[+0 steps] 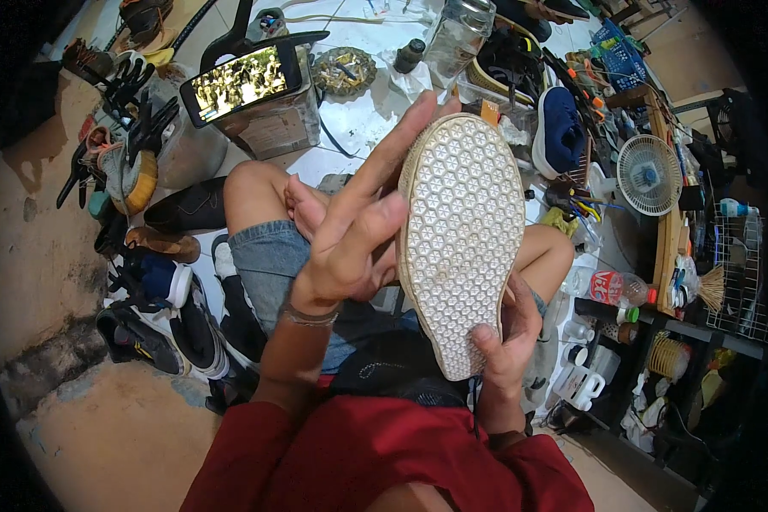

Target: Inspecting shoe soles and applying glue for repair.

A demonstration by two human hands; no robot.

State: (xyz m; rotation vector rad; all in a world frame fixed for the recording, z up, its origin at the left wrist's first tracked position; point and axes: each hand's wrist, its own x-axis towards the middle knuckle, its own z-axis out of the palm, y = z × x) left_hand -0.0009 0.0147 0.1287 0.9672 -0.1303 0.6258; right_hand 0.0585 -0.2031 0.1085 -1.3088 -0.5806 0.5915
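Note:
A shoe point(461, 230) is held up with its pale, hexagon-patterned sole facing me, toe end upward. My right hand point(512, 341) grips the heel end, thumb pressed on the sole. Along the shoe's left edge, my left hand point(350, 239) has its fingers stretched upward and apart, touching it, some partly hidden behind. Below the shoe, a dark bundle point(384, 367) lies in my lap.
A lit phone point(241, 84) sits atop a container point(273, 128). Footwear point(145, 337) crowds my left; a blue shoe point(559, 132), fan point(648, 173), plastic bottle point(610, 288) and dark shelf point(683, 392) line my right. A person's hand point(544, 10) shows at the top.

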